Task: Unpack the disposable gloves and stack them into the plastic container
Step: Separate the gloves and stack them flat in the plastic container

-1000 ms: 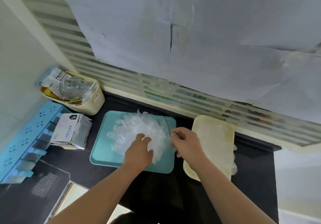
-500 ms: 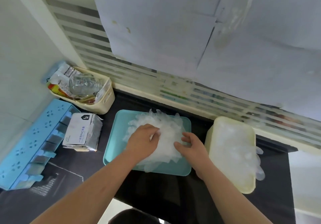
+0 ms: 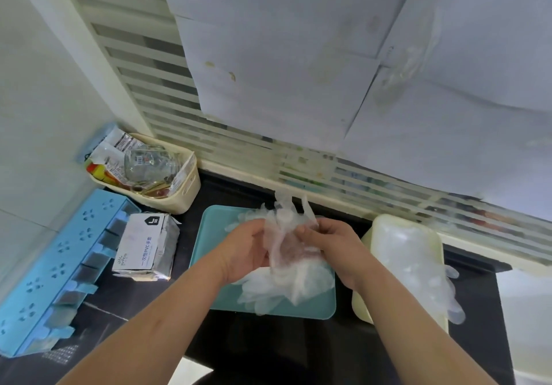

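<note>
In the centre of the frame, both hands held a bunch of clear gloves [image 3: 283, 235] lifted just above the teal tray [image 3: 213, 235]. The left hand [image 3: 248, 247] gripped the bunch from its left side with fingers curled round the film, and the right hand [image 3: 331, 244] pinched it from the right between thumb and fingertips. The bunch's long axis ran top to bottom in the frame, its glove fingers pointing up toward the striped window and its cuffs trailing down. Below it, a loose pile of gloves [image 3: 268, 292] lay on the tray, spreading toward the tray's lower edge.

Just right of the tray stood the cream plastic container [image 3: 378, 227], its long axis also running top to bottom. The stacked gloves [image 3: 415, 259] inside it had fingers drooping over its right rim toward the lower right.

Left of the tray sat a glove box [image 3: 143, 244], a blue rack [image 3: 59, 265] and a cream basket [image 3: 186, 193], all on the black counter [image 3: 268, 351].
</note>
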Available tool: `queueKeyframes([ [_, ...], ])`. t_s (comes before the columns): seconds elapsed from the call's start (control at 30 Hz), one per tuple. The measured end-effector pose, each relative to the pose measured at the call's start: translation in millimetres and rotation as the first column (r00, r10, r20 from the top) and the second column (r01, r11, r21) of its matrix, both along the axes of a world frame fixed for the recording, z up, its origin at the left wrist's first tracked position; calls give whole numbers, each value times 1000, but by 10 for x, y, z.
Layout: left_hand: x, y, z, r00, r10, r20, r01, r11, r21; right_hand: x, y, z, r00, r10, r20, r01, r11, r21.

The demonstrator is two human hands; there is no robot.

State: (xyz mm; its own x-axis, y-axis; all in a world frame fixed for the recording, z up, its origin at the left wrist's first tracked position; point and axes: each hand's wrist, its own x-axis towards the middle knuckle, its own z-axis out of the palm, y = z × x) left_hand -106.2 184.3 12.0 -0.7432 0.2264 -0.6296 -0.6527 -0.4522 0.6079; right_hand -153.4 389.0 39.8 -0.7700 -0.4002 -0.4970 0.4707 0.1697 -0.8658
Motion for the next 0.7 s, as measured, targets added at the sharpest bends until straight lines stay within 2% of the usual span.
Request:
queueKeyframes([
  [0.17, -72, -83, -148, 992, 100, 75, -102, 994, 24, 26, 54, -139, 970, -242, -12, 242, 967, 79],
  [0.2, -62, -60, -147, 995, 80, 63, -80, 997, -4, 21, 67, -152, 965, -261, -23, 262, 961, 90],
  [0.3, -28, 81, -179, 1000, -23, -17, 19, 975, -223, 41, 54, -212, 963, -259, -70, 267, 952, 147],
  [0.33, -39, 116, -199, 1000, 7, -30, -14, 966, -258, 53, 40, -224, 963, -261, -71, 269, 949, 163],
  [0.43, -87, 119, -179, 987, 160, 5, -156, 967, -200, 68, 24, -278, 949, -310, -55, 315, 929, 196],
  [0.5, -101, 49, -186, 987, 157, 14, -147, 948, -282, 48, 68, -313, 932, -353, -81, 362, 899, 247],
  [0.53, -96, 7, -211, 985, 171, 21, -154, 928, -338, 33, 102, -333, 928, -356, -106, 371, 887, 274],
  [0.6, -90, -99, -287, 952, 303, 36, -257, 860, -441, 6, 154, -347, 937, -318, -146, 349, 885, 310],
  [0.67, -90, -183, -321, 892, 452, -18, -383, 734, -561, -26, 189, -335, 952, -257, -167, 299, 894, 333],
  [0.7, -91, -193, -303, 877, 474, -73, -411, 665, -624, -40, 202, -310, 959, -225, -172, 272, 901, 339],
])
